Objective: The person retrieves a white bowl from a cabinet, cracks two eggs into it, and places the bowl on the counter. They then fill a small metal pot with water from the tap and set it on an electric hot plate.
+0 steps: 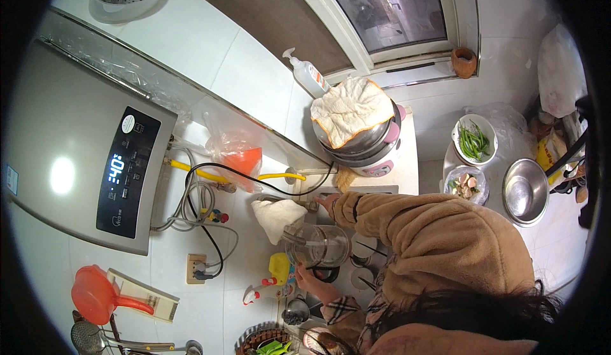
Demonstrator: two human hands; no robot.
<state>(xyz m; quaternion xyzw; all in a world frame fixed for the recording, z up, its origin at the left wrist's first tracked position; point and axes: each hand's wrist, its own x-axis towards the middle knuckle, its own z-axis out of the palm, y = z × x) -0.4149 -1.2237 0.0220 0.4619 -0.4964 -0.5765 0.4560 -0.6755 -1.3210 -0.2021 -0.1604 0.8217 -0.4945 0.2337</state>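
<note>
My left hand (pixel 313 284), at the end of a plaid cuff, grips a clear round container (pixel 323 245) by its lower side. The container is tilted over the sink area, beside the tap. My right hand (pixel 327 203), in a fluffy brown sleeve, reaches to the metal tap handle (pixel 311 206), with its fingers closed at it and partly hidden. A pale cloth (pixel 280 219) hangs right beside the tap. Close to my left hand stands a yellow bottle (pixel 279 268) with a red cap. Whether water runs cannot be made out.
A cooker (pixel 369 154) draped with a white cloth (pixel 354 108) stands beyond my right arm. Green peppers (pixel 473 141) in a white colander, a bowl of chopped food (pixel 466 186) and a steel basin (pixel 526 192) lie to the right. A grey water heater (pixel 76 145) hangs on the left wall.
</note>
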